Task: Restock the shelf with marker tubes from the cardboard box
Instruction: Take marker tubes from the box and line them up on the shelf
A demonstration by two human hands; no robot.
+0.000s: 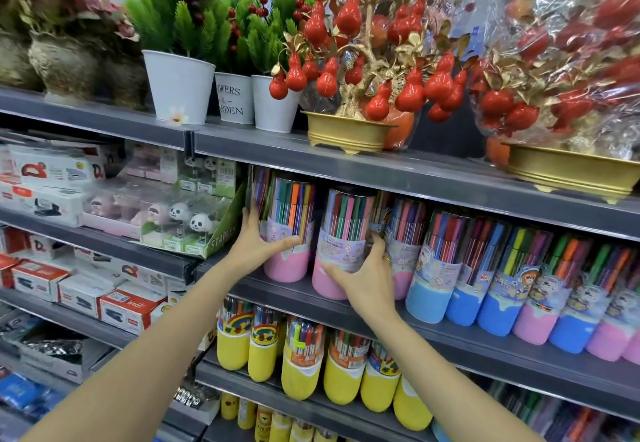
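left hand (254, 244) wraps the leftmost pink-based marker tube (289, 230) on the grey middle shelf (485, 341), thumb across its front, fingers behind. right hand (363, 275) clasps the next pink-based tube (341, 244) just beside it, standing at the shelf's front edge. blue and pink tubes (502, 279) line up rightward.

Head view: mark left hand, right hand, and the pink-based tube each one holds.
left hand (254, 246), head view, back of hand
right hand (363, 277), head view, back of hand
left pink tube (289, 265), head view, pink base
right pink tube (325, 285), head view, pink base
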